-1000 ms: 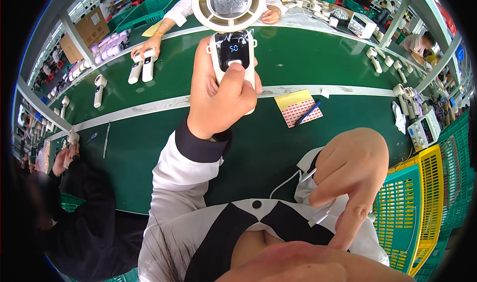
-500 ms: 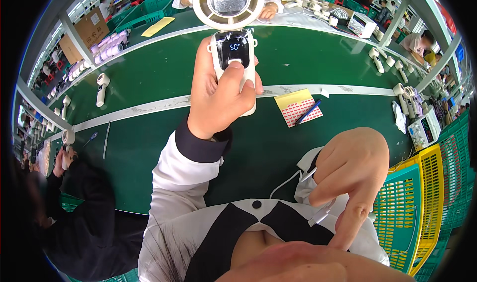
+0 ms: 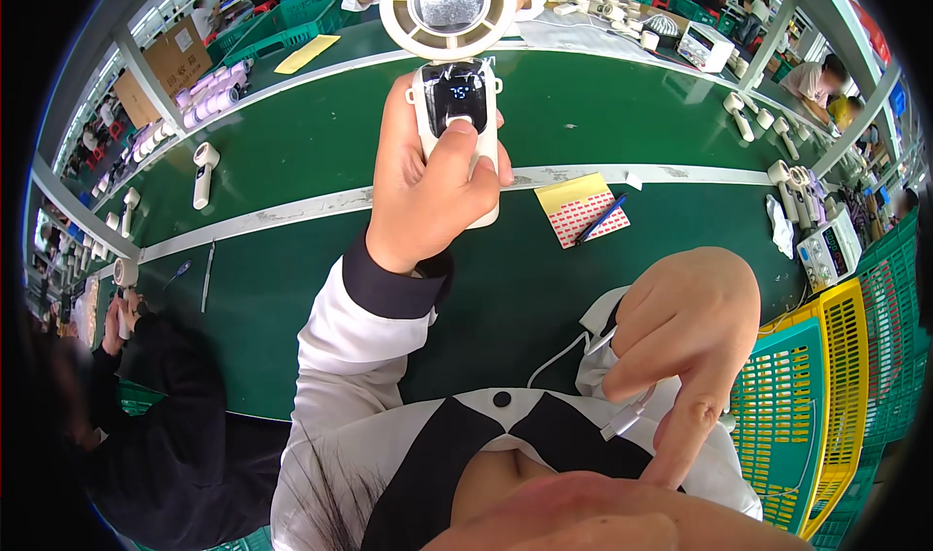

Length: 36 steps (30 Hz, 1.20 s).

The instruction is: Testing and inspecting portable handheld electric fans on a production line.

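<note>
My left hand [image 3: 428, 196] is wrapped round a white handheld fan [image 3: 455, 83], held upright above the far part of the bench. Its round grille faces me, and the dark panel below shows a lit reading. The thumb rests on the button under that panel. At the right, close to my chest, my right hand [image 3: 685, 323] is curled around a white charging cable [image 3: 625, 421]. The cable's plug pokes out below the fingers, while the index finger is stretched down toward my face. Apart from the fan, the plug hangs free.
A yellow-and-red label sheet [image 3: 573, 206] lies on the green bench with a blue pen [image 3: 601, 221]. Other fans [image 3: 204, 174] stand or lie at both sides. Stacked baskets [image 3: 777, 420] are at my right. A co-worker in a black sleeve [image 3: 180, 396] sits at left; another person is opposite.
The lit reading on the fan's panel has changed. Across the bench, the other person's hand has moved behind the fan. A fan at left has shifted slightly right. My hands keep their hold.
</note>
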Each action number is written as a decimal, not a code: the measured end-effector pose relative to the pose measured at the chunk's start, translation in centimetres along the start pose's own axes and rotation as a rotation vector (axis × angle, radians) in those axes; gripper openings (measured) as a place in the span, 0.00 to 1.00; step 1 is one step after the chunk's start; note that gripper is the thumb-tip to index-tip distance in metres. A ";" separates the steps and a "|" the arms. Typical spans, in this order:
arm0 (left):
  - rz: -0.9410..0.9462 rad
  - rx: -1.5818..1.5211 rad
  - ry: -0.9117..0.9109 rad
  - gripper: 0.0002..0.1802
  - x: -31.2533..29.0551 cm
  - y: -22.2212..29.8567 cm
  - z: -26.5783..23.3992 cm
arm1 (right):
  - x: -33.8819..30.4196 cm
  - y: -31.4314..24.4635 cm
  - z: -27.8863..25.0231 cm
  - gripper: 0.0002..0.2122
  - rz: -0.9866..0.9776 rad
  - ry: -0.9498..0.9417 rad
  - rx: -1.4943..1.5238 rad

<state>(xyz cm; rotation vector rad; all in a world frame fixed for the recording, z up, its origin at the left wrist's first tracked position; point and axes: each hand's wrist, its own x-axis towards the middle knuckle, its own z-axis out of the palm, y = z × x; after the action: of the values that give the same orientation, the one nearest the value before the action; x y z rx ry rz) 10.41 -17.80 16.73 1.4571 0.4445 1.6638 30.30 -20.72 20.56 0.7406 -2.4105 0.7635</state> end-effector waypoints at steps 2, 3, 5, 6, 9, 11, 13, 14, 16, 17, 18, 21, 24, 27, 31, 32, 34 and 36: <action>0.008 -0.011 -0.011 0.23 0.0 -0.1 -0.2 | -0.1 -0.1 0.0 0.12 -0.013 -0.003 -0.010; 0.010 -0.016 -0.010 0.23 0.0 -0.2 0.0 | -0.1 -0.2 -0.1 0.12 -0.009 0.005 -0.002; 0.013 -0.024 -0.007 0.22 0.0 -0.3 -0.1 | -0.1 -0.1 -0.1 0.12 -0.032 0.017 -0.027; 0.013 -0.014 -0.007 0.22 -0.1 -0.3 0.0 | -0.2 -0.2 -0.1 0.12 -0.015 0.014 -0.009; 0.011 0.006 -0.005 0.22 -0.1 -0.4 0.2 | -0.3 -0.3 -0.2 0.12 -0.014 0.018 -0.005; 0.005 0.004 -0.003 0.21 -0.1 -0.4 0.4 | -0.4 -0.4 -0.3 0.12 -0.033 0.009 -0.015; 0.007 0.007 -0.004 0.21 -0.1 -0.5 0.6 | -0.5 -0.5 -0.3 0.12 -0.013 0.010 -0.002; -0.002 0.005 0.005 0.21 -0.1 -0.5 0.6 | -0.5 -0.5 -0.3 0.12 -0.020 0.006 -0.013; 0.012 0.021 -0.007 0.21 -0.1 -0.6 0.7 | -0.5 -0.6 -0.3 0.12 -0.014 0.014 -0.016; 0.012 0.027 -0.008 0.21 -0.1 -0.7 0.7 | -0.5 -0.7 -0.4 0.12 -0.032 0.022 -0.034; 0.013 0.029 -0.008 0.22 -0.1 -0.8 0.7 | -0.5 -0.7 -0.4 0.12 -0.015 0.018 -0.022; 0.012 0.036 -0.009 0.22 -0.2 -0.7 0.1 | -0.3 0.2 -0.1 0.12 -0.019 0.018 -0.021; 0.015 0.046 -0.018 0.23 -0.3 -0.9 0.1 | -0.4 0.0 0.0 0.12 -0.020 0.025 -0.029; 0.050 0.070 -0.030 0.23 -0.5 -1.2 0.3 | -0.4 0.1 0.0 0.12 -0.035 0.037 -0.025; 0.094 0.071 -0.075 0.22 -0.6 -1.5 0.6 | -0.6 0.9 -0.9 0.11 -0.060 -0.030 0.135; 0.104 0.063 -0.094 0.21 -0.6 -1.4 0.5 | -0.6 1.4 -1.4 0.12 -0.058 -0.041 0.208; 0.095 0.026 -0.122 0.21 -0.6 -1.2 0.4 | -0.7 2.0 -1.6 0.15 0.037 0.173 0.172; 0.063 0.034 -0.101 0.22 -0.7 -1.0 0.4 | -0.7 2.1 -1.5 0.23 0.179 0.579 -0.188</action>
<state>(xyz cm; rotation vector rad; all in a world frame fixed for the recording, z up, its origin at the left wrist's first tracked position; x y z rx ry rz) 11.08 -17.89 15.63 1.5871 0.3757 1.6307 29.92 -18.09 20.48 0.1889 -1.9912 0.6902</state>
